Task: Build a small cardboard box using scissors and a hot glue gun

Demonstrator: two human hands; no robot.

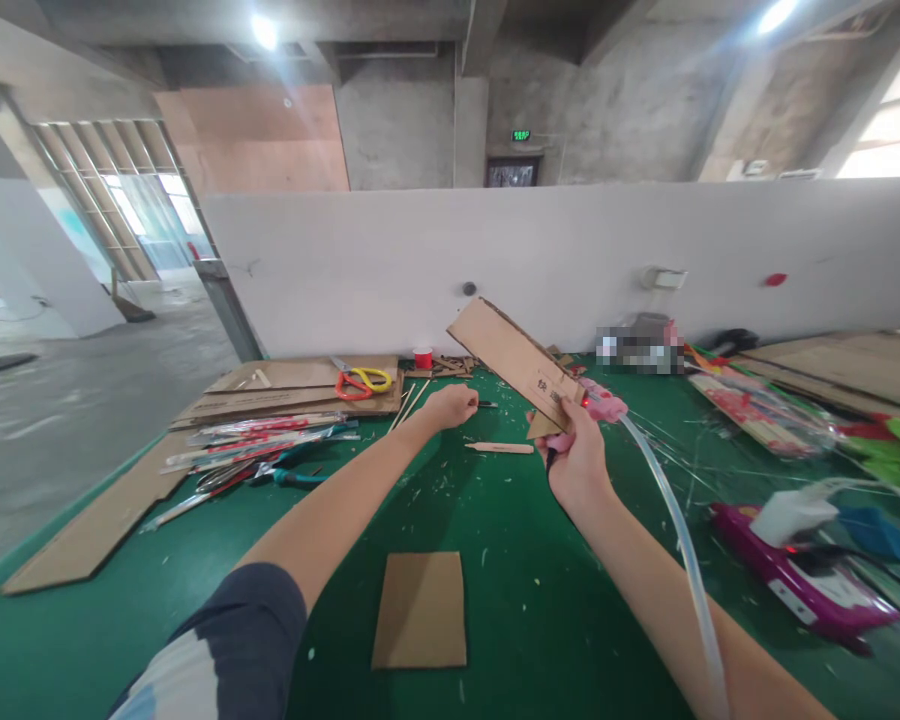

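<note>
My left hand (454, 406) is closed, low over the green table, beside a small dark thin object (487, 404) that sticks out to its right. In my right hand (579, 460) are a pink glue gun (604, 402) and a long cardboard strip (514, 360) with printed characters, raised and tilted up to the left. A clear glue stick (667, 510) curves from the back of the gun. Between my hands lies a pale wooden stick (501, 448). Nearer me, a cardboard rectangle (420, 610) lies flat.
At the left are stacked cardboard (292, 402), orange-yellow scissors (361, 382), wrapped sticks (262, 440) and teal-handled pliers (292, 477). A red cup (422, 357) stands at the back. On the right, a magenta power strip (802, 580) with cables and packaged items (757, 412). A white partition (390, 260) borders the table.
</note>
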